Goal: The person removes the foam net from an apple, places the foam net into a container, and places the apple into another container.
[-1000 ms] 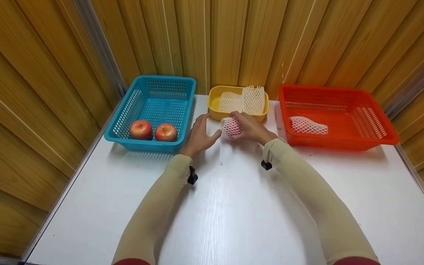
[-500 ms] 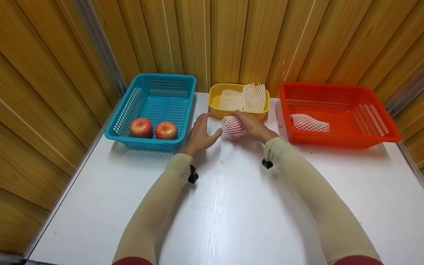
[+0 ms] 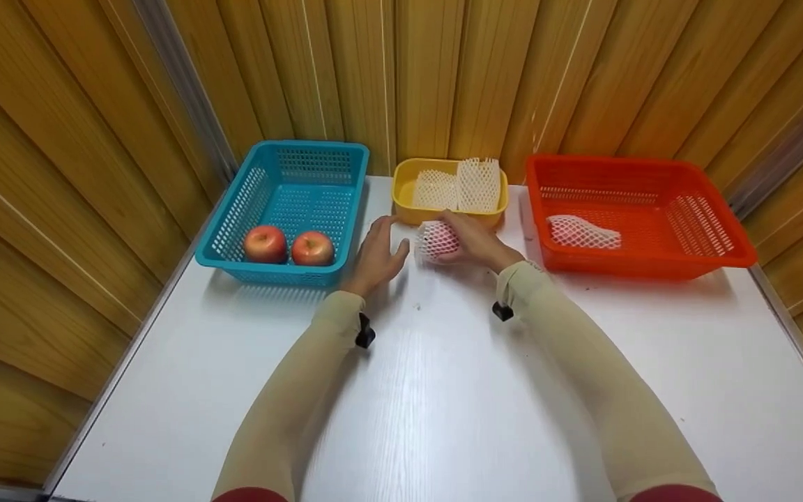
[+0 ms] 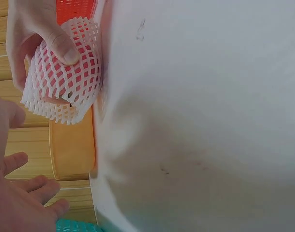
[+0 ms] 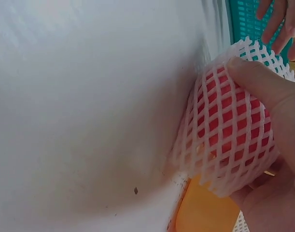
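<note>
Netting step in hand, looks nearly done: the apple sits inside a white net, just near of the yellow tub, between the blue basket and red basket. Right hand grips apple and net together, thumb on the mesh; left hand is loose, fingers apart, holding nothing, just left of the net (no contact visible). Whether the apple rests on the surface, can't tell. Next move probably calls for keeping that grip, checking the net's open end, then carrying it right to the red basket (one net-covered item there already).
</note>
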### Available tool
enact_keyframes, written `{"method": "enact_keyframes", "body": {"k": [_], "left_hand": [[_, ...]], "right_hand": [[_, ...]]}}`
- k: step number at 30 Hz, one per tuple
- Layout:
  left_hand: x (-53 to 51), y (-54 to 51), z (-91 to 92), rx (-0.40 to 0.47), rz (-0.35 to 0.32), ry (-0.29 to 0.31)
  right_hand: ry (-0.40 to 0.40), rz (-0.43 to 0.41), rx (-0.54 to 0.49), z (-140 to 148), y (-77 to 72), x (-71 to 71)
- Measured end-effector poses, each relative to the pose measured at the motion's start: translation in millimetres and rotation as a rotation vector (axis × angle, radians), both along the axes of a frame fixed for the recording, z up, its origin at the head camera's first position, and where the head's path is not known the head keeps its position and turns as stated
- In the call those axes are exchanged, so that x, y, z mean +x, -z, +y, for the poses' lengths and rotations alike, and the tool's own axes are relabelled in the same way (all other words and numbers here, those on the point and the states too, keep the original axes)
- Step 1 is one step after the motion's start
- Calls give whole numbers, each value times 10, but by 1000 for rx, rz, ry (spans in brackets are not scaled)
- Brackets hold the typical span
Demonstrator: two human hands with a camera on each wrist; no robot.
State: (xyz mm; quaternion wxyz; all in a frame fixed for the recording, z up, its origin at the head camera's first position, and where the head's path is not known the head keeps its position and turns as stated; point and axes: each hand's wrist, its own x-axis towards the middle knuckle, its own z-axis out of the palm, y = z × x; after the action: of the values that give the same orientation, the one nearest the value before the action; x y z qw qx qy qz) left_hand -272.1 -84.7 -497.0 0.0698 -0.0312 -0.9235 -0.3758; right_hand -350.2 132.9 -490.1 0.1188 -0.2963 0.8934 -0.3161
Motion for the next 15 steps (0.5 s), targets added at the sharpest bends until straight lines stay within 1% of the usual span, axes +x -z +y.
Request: {"method": "enact_keyframes", "body": {"k": [2, 5, 10, 12, 15], "left_hand": [[-10, -18, 15, -8, 6, -2], [-28, -42, 44, -9, 21, 0], [-64, -68, 109, -8, 64, 52], [-76, -68, 131, -12, 68, 69], [-93, -59, 153, -20, 67, 76]], "right_hand": [[-1, -4, -1, 0, -6, 2], [-11, 12, 1, -6, -12, 6], [-1, 18, 33, -8, -4, 40], [0, 23, 46, -4, 5, 51], [-7, 46, 52, 7, 8, 64]]}}
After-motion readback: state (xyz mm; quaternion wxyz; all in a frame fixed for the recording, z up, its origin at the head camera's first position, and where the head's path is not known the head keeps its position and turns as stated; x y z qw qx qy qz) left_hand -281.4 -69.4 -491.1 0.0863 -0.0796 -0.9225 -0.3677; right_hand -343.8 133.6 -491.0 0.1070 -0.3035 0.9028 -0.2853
